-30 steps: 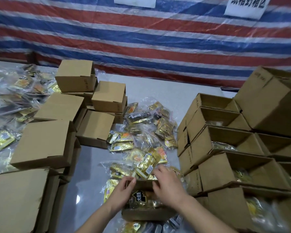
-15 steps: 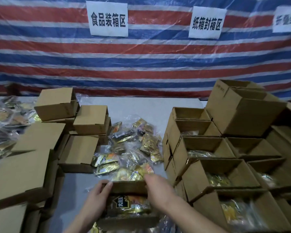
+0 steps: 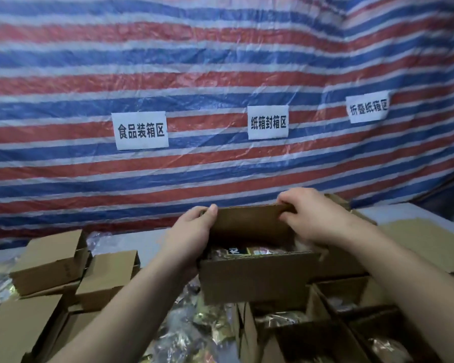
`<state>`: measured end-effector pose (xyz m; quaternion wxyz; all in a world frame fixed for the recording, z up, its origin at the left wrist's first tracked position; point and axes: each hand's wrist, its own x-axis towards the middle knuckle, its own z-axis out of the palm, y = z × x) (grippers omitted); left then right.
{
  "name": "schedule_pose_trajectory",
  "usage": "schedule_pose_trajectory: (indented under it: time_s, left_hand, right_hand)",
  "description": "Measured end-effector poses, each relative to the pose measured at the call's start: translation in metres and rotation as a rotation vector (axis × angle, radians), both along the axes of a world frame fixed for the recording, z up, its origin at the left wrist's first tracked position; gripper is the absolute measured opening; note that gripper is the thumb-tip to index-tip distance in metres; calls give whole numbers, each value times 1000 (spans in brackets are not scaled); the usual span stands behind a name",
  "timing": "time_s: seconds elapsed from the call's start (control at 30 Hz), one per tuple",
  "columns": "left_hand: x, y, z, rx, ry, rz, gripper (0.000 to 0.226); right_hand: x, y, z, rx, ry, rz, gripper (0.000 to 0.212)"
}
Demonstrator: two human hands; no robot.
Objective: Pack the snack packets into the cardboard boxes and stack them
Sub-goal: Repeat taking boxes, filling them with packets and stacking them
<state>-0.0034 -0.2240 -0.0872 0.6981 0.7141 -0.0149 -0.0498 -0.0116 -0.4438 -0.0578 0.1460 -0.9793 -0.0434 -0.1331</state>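
An open cardboard box is lifted above the table, with snack packets showing inside it. My left hand grips its left wall, thumb over the rim. My right hand grips the far right corner, fingers curled over the rim. Loose snack packets lie on the table below the box. To the lower right are open boxes with packets in them.
Closed cardboard boxes stand stacked at the left. More boxes rise behind my right arm. A striped red, white and blue tarp with three paper signs hangs behind the table.
Both hands have raised the packed box off the table and carried it up and to the right. The view has tilted upward toward the tarp.
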Motion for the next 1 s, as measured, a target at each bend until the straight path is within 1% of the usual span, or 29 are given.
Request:
schedule_pose_trajectory:
  time_s: [0.13,0.23,0.37,0.5,0.63,0.77,0.9,1.0]
  left_hand:
    - [13,-66,12,-61,70,-64,21]
    - [20,-112,12,-71,104,-89,23]
    - [20,-162,8,-74,168,-97,19]
    - [25,-203,0,-100,233,-124,22]
    - [29,-234,-11,-142,308,-174,29]
    - [27,-254,-24,-113,285,-108,30]
    - [29,-266,-34,-79,300,-67,26]
    - [34,-273,-43,-72,328,-69,28]
  right_hand:
    - [-1,-58,16,-19,30,-100,20]
    - [-3,-95,16,-4,36,-148,19]
    - [-5,-139,12,11,64,-220,15]
    - [1,-177,-2,-2,89,-264,23]
    - [12,-208,-23,-31,94,-276,16]
    - [25,-227,-39,-50,127,-260,13]
    - [38,-240,-55,-99,147,-264,12]
    - [46,-244,-65,-200,111,-273,13]
